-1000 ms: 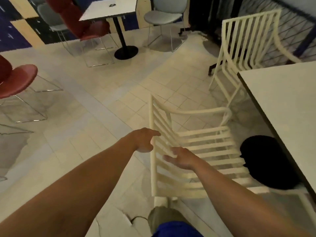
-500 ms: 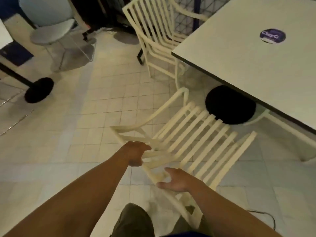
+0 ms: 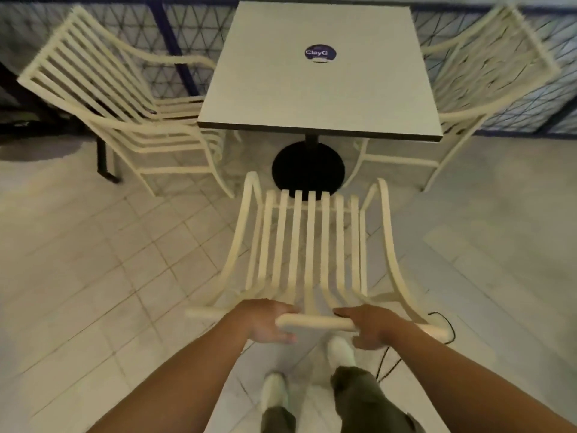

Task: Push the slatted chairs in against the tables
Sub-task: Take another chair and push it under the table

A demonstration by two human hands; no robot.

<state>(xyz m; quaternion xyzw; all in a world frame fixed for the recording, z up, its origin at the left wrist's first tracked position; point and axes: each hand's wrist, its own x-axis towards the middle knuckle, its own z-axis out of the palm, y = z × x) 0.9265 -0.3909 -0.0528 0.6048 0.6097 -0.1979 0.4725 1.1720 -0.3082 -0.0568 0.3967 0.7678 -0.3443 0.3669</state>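
A cream slatted chair point(image 3: 309, 242) stands right in front of me, its seat facing a square grey table point(image 3: 318, 98) on a black round base point(image 3: 307, 170). My left hand point(image 3: 265, 320) and my right hand point(image 3: 368, 328) both grip the top rail of its backrest, side by side. The chair's front edge sits near the base, a little short of the tabletop. A second slatted chair point(image 3: 103, 98) sits at the table's left side and a third point(image 3: 487, 85) at its right, both close against it.
A blue lattice fence point(image 3: 175, 51) runs behind the table. A black cable point(image 3: 437, 323) lies on the tiled floor by my right foot. A dark chair leg point(image 3: 103, 160) stands at the left. Open tiled floor lies on both sides.
The view has swung to face the table squarely. The chair has turned square to the table, and both hands have closed on its top rail.
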